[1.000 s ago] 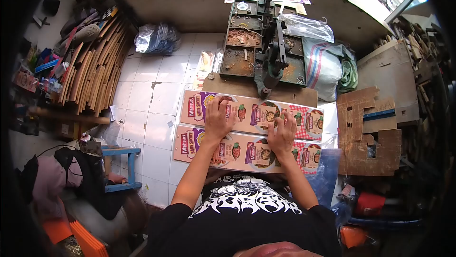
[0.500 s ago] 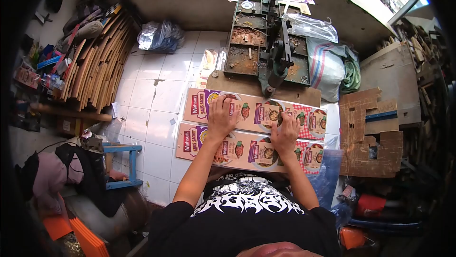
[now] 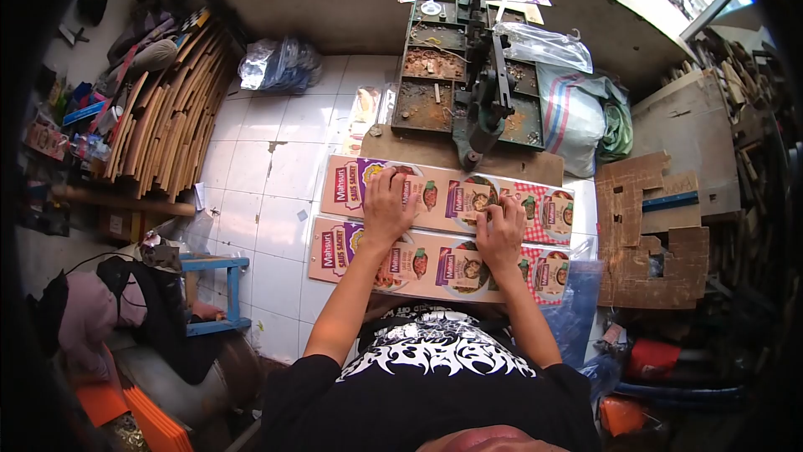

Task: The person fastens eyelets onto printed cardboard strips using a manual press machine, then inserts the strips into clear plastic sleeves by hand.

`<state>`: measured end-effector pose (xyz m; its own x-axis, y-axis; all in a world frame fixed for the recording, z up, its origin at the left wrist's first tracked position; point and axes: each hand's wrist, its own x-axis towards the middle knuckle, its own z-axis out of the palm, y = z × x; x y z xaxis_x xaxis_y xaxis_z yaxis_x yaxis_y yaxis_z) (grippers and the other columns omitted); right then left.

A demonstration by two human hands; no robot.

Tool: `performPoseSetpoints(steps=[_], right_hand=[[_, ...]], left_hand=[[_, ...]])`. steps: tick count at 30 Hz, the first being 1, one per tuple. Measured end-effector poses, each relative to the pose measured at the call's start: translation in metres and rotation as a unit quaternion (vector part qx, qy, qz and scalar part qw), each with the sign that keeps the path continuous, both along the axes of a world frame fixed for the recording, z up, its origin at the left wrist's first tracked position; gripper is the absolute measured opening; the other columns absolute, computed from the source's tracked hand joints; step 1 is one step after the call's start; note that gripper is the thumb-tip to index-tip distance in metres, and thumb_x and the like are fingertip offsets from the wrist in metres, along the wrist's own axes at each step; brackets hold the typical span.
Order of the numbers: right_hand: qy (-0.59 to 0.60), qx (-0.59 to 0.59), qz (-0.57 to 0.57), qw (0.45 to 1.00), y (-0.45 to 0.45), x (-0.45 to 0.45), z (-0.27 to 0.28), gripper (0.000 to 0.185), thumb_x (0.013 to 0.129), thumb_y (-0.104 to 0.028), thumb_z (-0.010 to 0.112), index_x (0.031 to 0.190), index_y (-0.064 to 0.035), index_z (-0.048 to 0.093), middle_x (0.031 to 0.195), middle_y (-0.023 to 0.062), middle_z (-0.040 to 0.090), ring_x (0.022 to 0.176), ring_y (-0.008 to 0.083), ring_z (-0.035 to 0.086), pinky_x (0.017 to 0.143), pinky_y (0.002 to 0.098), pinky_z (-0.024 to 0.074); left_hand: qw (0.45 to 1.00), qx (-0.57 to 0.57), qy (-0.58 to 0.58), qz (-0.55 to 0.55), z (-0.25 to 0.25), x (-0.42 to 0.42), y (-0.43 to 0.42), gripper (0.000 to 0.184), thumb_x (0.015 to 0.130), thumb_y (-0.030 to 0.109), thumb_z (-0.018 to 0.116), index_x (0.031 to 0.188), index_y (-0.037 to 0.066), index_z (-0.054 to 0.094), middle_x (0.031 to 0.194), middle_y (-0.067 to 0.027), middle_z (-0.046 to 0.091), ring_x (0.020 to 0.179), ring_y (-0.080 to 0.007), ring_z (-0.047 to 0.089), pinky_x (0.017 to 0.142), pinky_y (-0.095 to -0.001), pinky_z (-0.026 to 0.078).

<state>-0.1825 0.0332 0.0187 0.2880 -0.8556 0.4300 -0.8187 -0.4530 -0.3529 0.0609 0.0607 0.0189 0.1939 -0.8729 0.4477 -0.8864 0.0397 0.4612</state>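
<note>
Two long printed cardboard strips lie one before the other on the white tiled surface, both marked "Mahsuri". On the far strip [image 3: 431, 194], my left hand [image 3: 388, 211] rests palm down toward the left part, fingers stretched over the print. My right hand [image 3: 502, 233] presses on the same strip further right, its fingers bent but apart. My forearms cross over the near strip [image 3: 418, 261], which lies closest to my body. Neither hand is wrapped round anything that I can see.
Just beyond the strips stands a dark metal hand press [image 3: 483, 117] with a compartmented tray [image 3: 425, 107] full of scraps. Stacked boards [image 3: 171, 109] lean at left. A blue frame [image 3: 216, 264], a white sack [image 3: 572, 122] and cut brown board [image 3: 644, 260] surround the workplace.
My right hand's fingers have drawn in slightly on the far strip. My left hand and both strips stay almost in place; the whole view has shifted a little.
</note>
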Motion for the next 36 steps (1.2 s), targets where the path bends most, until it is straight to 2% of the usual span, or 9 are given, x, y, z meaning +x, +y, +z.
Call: performPoseSetpoints(steps=[7, 9, 13, 16, 21, 24, 28, 32, 36], right_hand=[[-0.042, -0.017, -0.021, 0.999, 0.0002, 0.0021, -0.0011, 0.024, 0.086, -0.020, 0.065, 0.101, -0.0019, 0.060, 0.121, 0.0206, 0.053, 0.120, 0.0398, 0.047, 0.102, 0.0500, 0.0357], [-0.075, -0.026, -0.017, 0.997, 0.0011, 0.0009, -0.0028, 0.028, 0.085, -0.019, 0.066, 0.106, -0.0014, 0.058, 0.122, 0.0212, 0.052, 0.119, 0.0397, 0.047, 0.100, 0.0496, 0.0370], [-0.009, -0.004, -0.002, 1.000, 0.0032, -0.0018, -0.0018, 0.033, 0.084, -0.018, 0.067, 0.110, -0.0015, 0.055, 0.123, 0.0217, 0.052, 0.119, 0.0396, 0.047, 0.099, 0.0498, 0.0374], [-0.045, -0.024, -0.017, 0.999, 0.0010, 0.0005, -0.0023, 0.024, 0.084, -0.021, 0.066, 0.099, -0.0021, 0.061, 0.121, 0.0201, 0.053, 0.118, 0.0389, 0.048, 0.099, 0.0495, 0.0370], [-0.017, -0.038, -0.025, 0.999, 0.0009, -0.0019, 0.0002, 0.027, 0.084, -0.022, 0.067, 0.101, -0.0029, 0.061, 0.117, 0.0177, 0.055, 0.116, 0.0367, 0.049, 0.099, 0.0491, 0.0364], [-0.034, -0.018, -0.013, 0.999, -0.0003, -0.0044, -0.0007, 0.030, 0.084, -0.027, 0.067, 0.102, -0.0035, 0.061, 0.107, 0.0138, 0.059, 0.110, 0.0334, 0.053, 0.098, 0.0478, 0.0367], [-0.060, -0.030, -0.019, 0.998, -0.0013, -0.0044, -0.0021, 0.033, 0.082, -0.027, 0.069, 0.103, -0.0020, 0.061, 0.106, 0.0136, 0.060, 0.111, 0.0333, 0.053, 0.100, 0.0480, 0.0349], [-0.020, -0.010, -0.016, 1.000, -0.0008, -0.0066, -0.0048, 0.036, 0.081, -0.026, 0.070, 0.106, -0.0030, 0.061, 0.112, 0.0144, 0.058, 0.115, 0.0336, 0.050, 0.101, 0.0486, 0.0343], [-0.031, -0.064, -0.048, 0.996, 0.0036, -0.0047, -0.0031, 0.035, 0.079, -0.025, 0.072, 0.107, -0.0060, 0.061, 0.121, 0.0165, 0.052, 0.120, 0.0347, 0.045, 0.101, 0.0491, 0.0347]], left_hand=[[1.000, 0.017, -0.025, -0.004, 0.0012, 0.0011, 0.0008, 0.031, 0.079, 0.020, 0.071, 0.103, 0.003, 0.060, 0.119, -0.0176, 0.053, 0.114, -0.0361, 0.051, 0.098, -0.0459, 0.042], [0.999, 0.010, -0.030, 0.001, 0.0001, 0.0004, 0.0007, 0.031, 0.079, 0.019, 0.071, 0.104, 0.003, 0.060, 0.120, -0.0177, 0.054, 0.114, -0.0362, 0.051, 0.098, -0.0463, 0.042], [1.000, 0.020, -0.018, -0.007, -0.0015, -0.0003, 0.0038, 0.031, 0.080, 0.019, 0.071, 0.104, 0.003, 0.060, 0.120, -0.0176, 0.054, 0.114, -0.0366, 0.051, 0.099, -0.0464, 0.042], [0.999, 0.031, -0.026, -0.008, -0.0049, 0.0018, 0.0014, 0.034, 0.080, 0.019, 0.070, 0.108, 0.003, 0.060, 0.121, -0.0176, 0.053, 0.116, -0.0361, 0.050, 0.100, -0.0465, 0.040], [1.000, -0.001, 0.013, -0.016, -0.0017, -0.0007, 0.0009, 0.034, 0.080, 0.018, 0.070, 0.109, 0.003, 0.059, 0.121, -0.0165, 0.054, 0.115, -0.0359, 0.051, 0.099, -0.0469, 0.040], [1.000, 0.017, -0.024, -0.003, -0.0010, -0.0022, 0.0004, 0.027, 0.081, 0.019, 0.070, 0.103, 0.003, 0.062, 0.121, -0.0165, 0.055, 0.114, -0.0355, 0.051, 0.099, -0.0476, 0.040], [0.999, 0.020, -0.026, 0.003, 0.0009, -0.0034, 0.0002, 0.025, 0.083, 0.019, 0.069, 0.102, 0.003, 0.064, 0.121, -0.0164, 0.055, 0.115, -0.0352, 0.051, 0.101, -0.0475, 0.040], [1.000, 0.015, -0.019, 0.002, 0.0003, -0.0038, -0.0005, 0.026, 0.083, 0.018, 0.069, 0.104, 0.004, 0.063, 0.120, -0.0164, 0.056, 0.115, -0.0350, 0.051, 0.101, -0.0478, 0.040], [1.000, 0.007, -0.014, 0.002, 0.0000, -0.0037, 0.0000, 0.030, 0.083, 0.017, 0.069, 0.108, 0.004, 0.061, 0.119, -0.0168, 0.056, 0.115, -0.0352, 0.052, 0.101, -0.0480, 0.040]])
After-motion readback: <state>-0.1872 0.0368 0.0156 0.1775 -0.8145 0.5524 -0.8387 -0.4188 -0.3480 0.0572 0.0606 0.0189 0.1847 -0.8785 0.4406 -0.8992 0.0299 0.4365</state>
